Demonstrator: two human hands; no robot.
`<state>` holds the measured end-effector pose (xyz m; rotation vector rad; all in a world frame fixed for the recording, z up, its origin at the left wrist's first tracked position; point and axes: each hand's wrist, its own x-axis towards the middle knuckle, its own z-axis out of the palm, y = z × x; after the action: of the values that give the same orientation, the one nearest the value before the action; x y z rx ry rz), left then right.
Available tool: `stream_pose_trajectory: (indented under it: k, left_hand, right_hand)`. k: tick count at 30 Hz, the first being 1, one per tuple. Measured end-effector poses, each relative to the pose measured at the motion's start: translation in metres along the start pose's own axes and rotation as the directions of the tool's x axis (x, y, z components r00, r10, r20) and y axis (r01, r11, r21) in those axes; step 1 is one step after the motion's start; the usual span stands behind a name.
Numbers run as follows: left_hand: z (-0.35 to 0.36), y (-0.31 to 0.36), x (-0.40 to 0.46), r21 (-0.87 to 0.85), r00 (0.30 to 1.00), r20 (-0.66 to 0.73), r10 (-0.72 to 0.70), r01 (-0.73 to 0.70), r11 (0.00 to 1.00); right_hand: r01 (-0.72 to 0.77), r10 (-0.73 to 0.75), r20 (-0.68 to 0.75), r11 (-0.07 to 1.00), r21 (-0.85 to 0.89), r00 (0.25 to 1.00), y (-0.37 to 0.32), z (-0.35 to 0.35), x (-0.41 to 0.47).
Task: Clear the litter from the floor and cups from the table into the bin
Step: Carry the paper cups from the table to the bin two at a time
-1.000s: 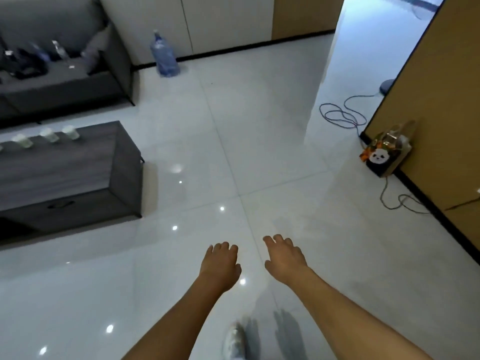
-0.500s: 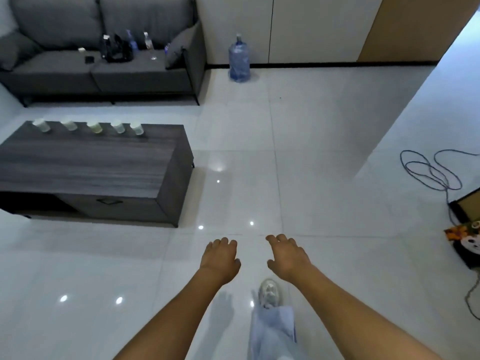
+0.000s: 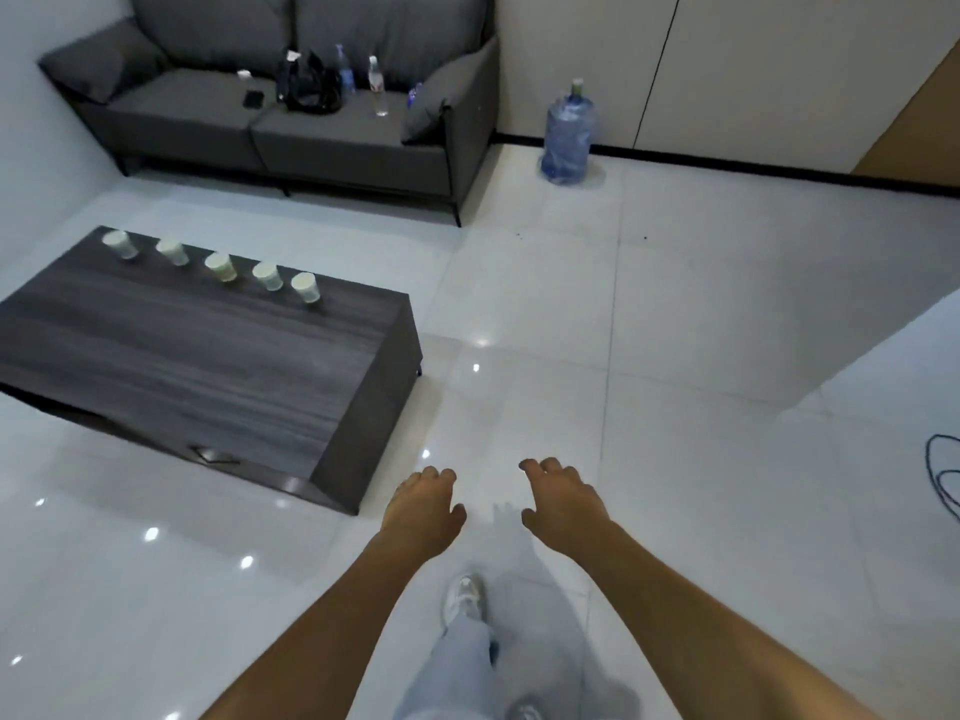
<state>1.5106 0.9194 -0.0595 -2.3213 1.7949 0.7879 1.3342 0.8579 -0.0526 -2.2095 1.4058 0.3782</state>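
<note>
Both our arms reach forward over the white tiled floor [image 3: 675, 314]. Our left hand [image 3: 423, 511] and right hand [image 3: 563, 504] hang palm down with fingers loosely curled, and neither holds anything. The five cups [image 3: 221, 267] stand in a row along the far edge of the dark wooden desk [image 3: 208, 366], well ahead and to our left. Behind the desk sits a grey sofa [image 3: 291, 122] with bottles and a black bag on its seat. A large blue water jug [image 3: 567, 135] stands by the wall. One white shoe [image 3: 465, 597] steps forward below our hands.
</note>
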Motion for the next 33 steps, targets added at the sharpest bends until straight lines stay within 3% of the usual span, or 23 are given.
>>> stream_pose_trajectory:
  k: [19, 26, 33]
  left_hand:
    - [-0.205, -0.052, 0.384, -0.084, 0.991, 0.013, -0.133, 0.134, 0.987]
    - [-0.275, -0.060, 0.510, -0.209, 0.958, 0.030, -0.286, 0.286, 0.935]
    - [-0.328, -0.101, 0.592, -0.323, 0.891, 0.017, -0.454, 0.435, 0.841]
  right_hand:
    - [0.115, -0.110, 0.070, 0.990, -0.077, 0.992, -0.017, -0.216, 0.408]
    - [0.253, -0.231, 0.132, 0.951, -0.176, 0.964, -0.022, -0.304, 0.570]
    - [0.411, -0.364, 0.217, 0.881, -0.235, 0.905, -0.076, -0.365, 0.701]
